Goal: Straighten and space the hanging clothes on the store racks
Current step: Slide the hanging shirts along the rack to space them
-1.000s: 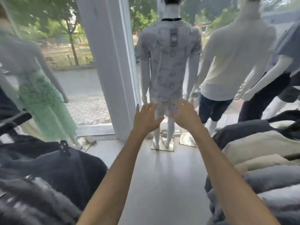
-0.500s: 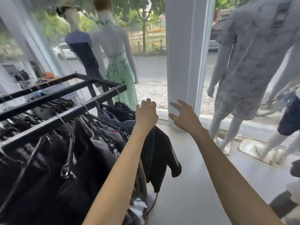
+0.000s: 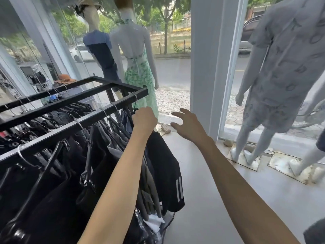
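A black metal rack (image 3: 58, 134) on the left carries a packed row of dark garments (image 3: 98, 155) on wire and black hangers. Black shorts with white stripes (image 3: 167, 173) hang last at the rack's near end. My left hand (image 3: 144, 118) is curled over the top of this end garment, just under its wire hanger hook (image 3: 135, 101), gripping it. My right hand (image 3: 186, 124) hovers in the air to the right of the rack, fingers spread, touching nothing.
A white pillar (image 3: 209, 64) stands ahead between window panes. Mannequins stand at the glass: one in a green dress (image 3: 140, 67), one in grey printed clothes (image 3: 281, 76) at right. Pale floor (image 3: 219, 199) lies between rack and window.
The view has swung left from the mannequins to the rack. My left hand has reached the end hanger and curled over it. My right hand stays spread in the air.
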